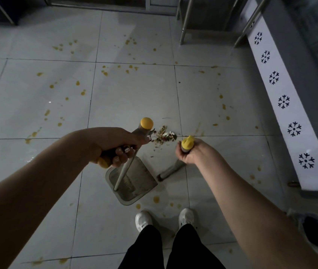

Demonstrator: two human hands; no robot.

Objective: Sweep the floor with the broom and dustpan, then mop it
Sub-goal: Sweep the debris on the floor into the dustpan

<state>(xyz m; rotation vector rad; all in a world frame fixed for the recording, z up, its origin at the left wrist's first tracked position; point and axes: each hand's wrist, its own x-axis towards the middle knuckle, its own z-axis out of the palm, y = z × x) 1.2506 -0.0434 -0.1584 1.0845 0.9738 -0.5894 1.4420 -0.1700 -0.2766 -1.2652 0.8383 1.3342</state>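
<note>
Dim floor (37, 105) | left hand (119, 144) grips dustpan (134, 183) | right hand (190, 153) hides broom (187, 143) | mop (314, 230), perhaps

debris pile (165, 135) ahead of dustpan (144, 177); broom (170, 169) just right of dustpan; shoes (143, 220) behind both.

your wear, bottom centre of frame: black trousers (150, 247), white sneakers (143, 220). forearms (37, 181) bare. left hand (115, 140): one nail with pale pattern.

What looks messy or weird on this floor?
Yellow splotches dot the floor tiles all over, like something splattered. A small pile of scraps lies just beyond the dustpan, not in it yet.
</note>
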